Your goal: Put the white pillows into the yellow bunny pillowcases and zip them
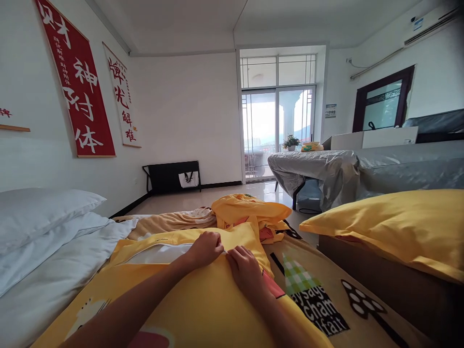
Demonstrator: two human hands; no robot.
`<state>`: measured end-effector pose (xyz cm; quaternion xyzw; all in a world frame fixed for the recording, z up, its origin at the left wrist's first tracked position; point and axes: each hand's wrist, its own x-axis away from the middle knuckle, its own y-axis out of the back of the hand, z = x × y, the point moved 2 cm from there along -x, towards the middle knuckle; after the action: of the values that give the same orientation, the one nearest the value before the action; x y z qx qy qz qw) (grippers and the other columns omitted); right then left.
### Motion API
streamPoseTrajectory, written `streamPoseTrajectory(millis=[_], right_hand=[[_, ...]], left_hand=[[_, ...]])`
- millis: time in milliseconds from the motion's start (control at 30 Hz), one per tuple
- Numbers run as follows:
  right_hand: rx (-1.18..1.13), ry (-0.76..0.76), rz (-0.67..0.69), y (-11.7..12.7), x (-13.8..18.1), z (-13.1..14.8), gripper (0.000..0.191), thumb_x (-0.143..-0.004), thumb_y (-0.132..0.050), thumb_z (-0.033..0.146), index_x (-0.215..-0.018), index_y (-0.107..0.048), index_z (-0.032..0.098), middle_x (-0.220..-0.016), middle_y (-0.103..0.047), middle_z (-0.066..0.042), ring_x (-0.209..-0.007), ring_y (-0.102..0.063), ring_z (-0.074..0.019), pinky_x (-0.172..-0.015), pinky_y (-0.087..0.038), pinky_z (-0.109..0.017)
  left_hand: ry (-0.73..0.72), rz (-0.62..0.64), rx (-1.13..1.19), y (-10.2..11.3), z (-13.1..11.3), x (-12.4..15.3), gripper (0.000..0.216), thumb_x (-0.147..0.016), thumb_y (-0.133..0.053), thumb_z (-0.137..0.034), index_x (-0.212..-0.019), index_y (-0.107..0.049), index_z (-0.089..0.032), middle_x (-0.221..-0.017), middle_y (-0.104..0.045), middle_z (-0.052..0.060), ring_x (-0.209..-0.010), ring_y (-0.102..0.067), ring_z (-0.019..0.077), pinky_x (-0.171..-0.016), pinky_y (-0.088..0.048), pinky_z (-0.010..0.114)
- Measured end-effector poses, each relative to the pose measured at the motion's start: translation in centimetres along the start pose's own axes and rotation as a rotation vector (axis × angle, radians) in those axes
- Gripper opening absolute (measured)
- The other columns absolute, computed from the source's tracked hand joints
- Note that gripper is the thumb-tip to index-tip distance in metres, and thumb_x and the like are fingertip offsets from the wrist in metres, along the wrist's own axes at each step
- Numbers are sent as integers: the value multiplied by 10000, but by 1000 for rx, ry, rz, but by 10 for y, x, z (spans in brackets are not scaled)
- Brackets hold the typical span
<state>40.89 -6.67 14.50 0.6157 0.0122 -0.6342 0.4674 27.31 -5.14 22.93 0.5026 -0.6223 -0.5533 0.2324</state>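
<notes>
A yellow pillowcase (203,299) with printed shapes lies in front of me, a white pillow (155,253) showing through the long slit in its upper side. My left hand (207,248) is closed in a fist at the right end of the slit, its fingertips on the pillowcase's edge. Just right of it, my right hand (247,268) pinches the yellow cloth by the same edge. Whether a zip pull sits between the fingers is hidden. Beyond the hands lies a crumpled yellow cloth (250,209).
White pillows (47,217) are stacked at left. A yellow-covered pillow (395,224) rests on a brown box (380,270) at right. Underneath everything spreads a patterned tan blanket (290,246). Farther back stand a plastic-covered table (308,164) and a folded black frame (163,178).
</notes>
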Motion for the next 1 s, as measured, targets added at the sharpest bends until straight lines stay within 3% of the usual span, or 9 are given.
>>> streamPoseTrajectory(millis=[333, 533, 700, 867, 933, 1000], right_hand=[[234, 166, 21, 27, -4, 18, 198, -792, -616, 103, -625, -599, 208, -662, -627, 0, -706, -541, -175, -685, -321, -328], [149, 213, 97, 62, -4, 27, 235, -769, -650, 83, -581, -595, 213, -616, -631, 25, -669, -540, -152, -685, -321, -328], [75, 285, 141, 89, -1, 30, 273, -773, -679, 131, -550, -556, 227, -576, -617, 43, -638, -516, -144, -640, -332, -312], [25, 371, 273, 115, 6, 33, 298, -783, -681, 161, -543, -521, 239, -555, -601, 49, -611, -517, -136, -601, -368, -286], [-7, 378, 317, 120, 8, 42, 293, -796, -668, 165, -553, -524, 242, -580, -604, 49, -614, -538, -125, -583, -392, -265], [-24, 363, 267, 121, 8, 62, 172, -826, -641, 191, -673, -600, 258, -698, -645, 32, -678, -576, -130, -610, -427, -259]], left_hand=[[4, 18, 36, 36, 16, 33, 102, -730, -466, -195, -634, -494, -171, -605, -513, -18, -591, -429, 122, -547, -281, 240], [11, 38, 130, 44, 16, 56, 117, -737, -462, -226, -633, -478, -174, -597, -503, -24, -577, -420, 117, -543, -274, 242], [64, -46, 165, 51, 18, 94, 134, -780, -434, -242, -670, -480, -179, -646, -524, -9, -616, -443, 130, -576, -302, 247], [146, -155, 163, 51, 18, 143, 161, -817, -386, -270, -689, -448, -196, -661, -515, 13, -618, -449, 150, -589, -319, 267], [135, -173, 183, 49, 14, 159, 165, -827, -365, -270, -693, -433, -201, -671, -517, 22, -621, -457, 155, -590, -331, 268], [113, -191, 202, 46, 11, 169, 163, -835, -350, -254, -698, -424, -204, -672, -517, 23, -616, -465, 154, -583, -339, 263]])
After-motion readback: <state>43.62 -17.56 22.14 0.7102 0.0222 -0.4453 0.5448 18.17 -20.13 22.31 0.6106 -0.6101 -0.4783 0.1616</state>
